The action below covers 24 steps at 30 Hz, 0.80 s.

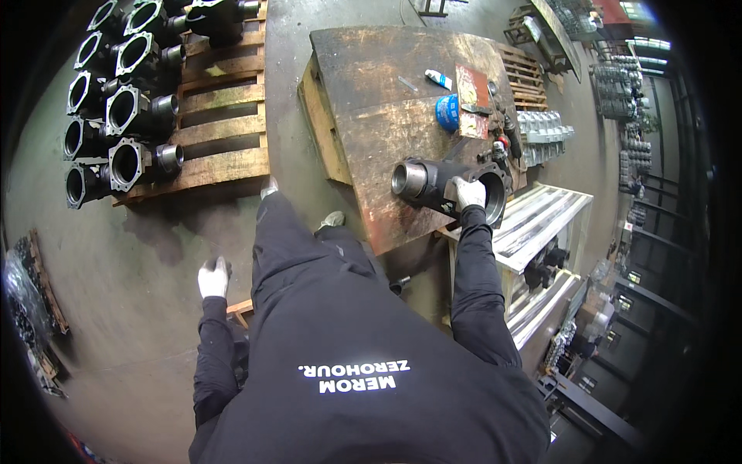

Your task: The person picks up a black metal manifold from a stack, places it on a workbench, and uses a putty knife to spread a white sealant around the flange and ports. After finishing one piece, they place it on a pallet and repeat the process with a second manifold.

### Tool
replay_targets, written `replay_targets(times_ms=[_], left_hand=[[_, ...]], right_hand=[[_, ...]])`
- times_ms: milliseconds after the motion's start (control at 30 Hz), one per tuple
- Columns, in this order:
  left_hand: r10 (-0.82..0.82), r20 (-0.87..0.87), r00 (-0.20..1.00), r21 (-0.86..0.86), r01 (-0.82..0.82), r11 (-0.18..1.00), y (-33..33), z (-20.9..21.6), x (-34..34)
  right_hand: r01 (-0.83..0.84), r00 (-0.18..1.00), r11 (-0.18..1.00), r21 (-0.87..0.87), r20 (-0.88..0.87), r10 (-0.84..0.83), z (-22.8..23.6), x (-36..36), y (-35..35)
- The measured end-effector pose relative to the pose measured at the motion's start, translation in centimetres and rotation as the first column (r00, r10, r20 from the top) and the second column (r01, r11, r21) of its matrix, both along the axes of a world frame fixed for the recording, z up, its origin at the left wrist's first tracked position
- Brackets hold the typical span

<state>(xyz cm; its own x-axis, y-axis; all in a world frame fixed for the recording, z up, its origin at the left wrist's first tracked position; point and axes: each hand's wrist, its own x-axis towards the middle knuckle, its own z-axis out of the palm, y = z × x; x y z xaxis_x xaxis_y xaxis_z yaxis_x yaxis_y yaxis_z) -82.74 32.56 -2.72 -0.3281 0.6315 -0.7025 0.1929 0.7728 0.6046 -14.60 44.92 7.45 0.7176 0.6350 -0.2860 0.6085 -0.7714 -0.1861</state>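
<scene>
A black cast-metal housing [435, 184] lies on the worn wooden work table [386, 147], near its right front corner. Its bare-metal tube end points left and its wide round flange faces right. My right hand [470, 193], in a white glove, grips the housing's wall beside the flange opening; the fingertips are partly hidden. Away from the table on the left, my left hand [214, 278], also gloved in white, hangs low over the floor. Its fingers look loosely apart, with nothing seen in them.
A blue can [447, 113], a white-and-blue tube [438, 79], a reddish board [473, 89] and hand tools [501, 147] sit on the table. Several similar housings [124, 110] stand on a pallet [224, 127] at the left. A slatted rack [533, 228] adjoins the table's right side.
</scene>
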Motion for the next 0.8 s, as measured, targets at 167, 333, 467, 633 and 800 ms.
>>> replay_targets(times_ms=[167,333,467,633,800], left_hand=[[0.075,0.129,0.989,0.091,-0.087,0.992,9.3,0.3,-2.1],[0.040,0.091,0.995,0.141,-0.053,0.989,14.5,1.3,-3.8],[0.055,0.103,0.993,0.062,-0.062,0.996,15.7,2.1,-2.9],[-0.070,0.114,0.991,0.040,0.066,0.997,18.0,2.5,0.9],[-0.399,-0.063,0.915,0.194,0.404,0.894,23.2,3.7,6.7]], right_hand=[[-0.170,0.981,0.985,0.021,-0.092,0.171,2.8,-6.4,-2.4],[-0.369,0.924,0.927,-0.070,-0.130,0.359,4.9,-8.5,-3.1],[-0.415,0.901,0.906,-0.087,-0.175,0.397,5.2,-7.6,-3.0],[-0.378,0.913,0.913,-0.154,-0.228,0.340,4.8,-7.0,-2.8],[-0.439,0.889,0.898,-0.039,-0.164,0.428,5.2,-7.8,-2.9]])
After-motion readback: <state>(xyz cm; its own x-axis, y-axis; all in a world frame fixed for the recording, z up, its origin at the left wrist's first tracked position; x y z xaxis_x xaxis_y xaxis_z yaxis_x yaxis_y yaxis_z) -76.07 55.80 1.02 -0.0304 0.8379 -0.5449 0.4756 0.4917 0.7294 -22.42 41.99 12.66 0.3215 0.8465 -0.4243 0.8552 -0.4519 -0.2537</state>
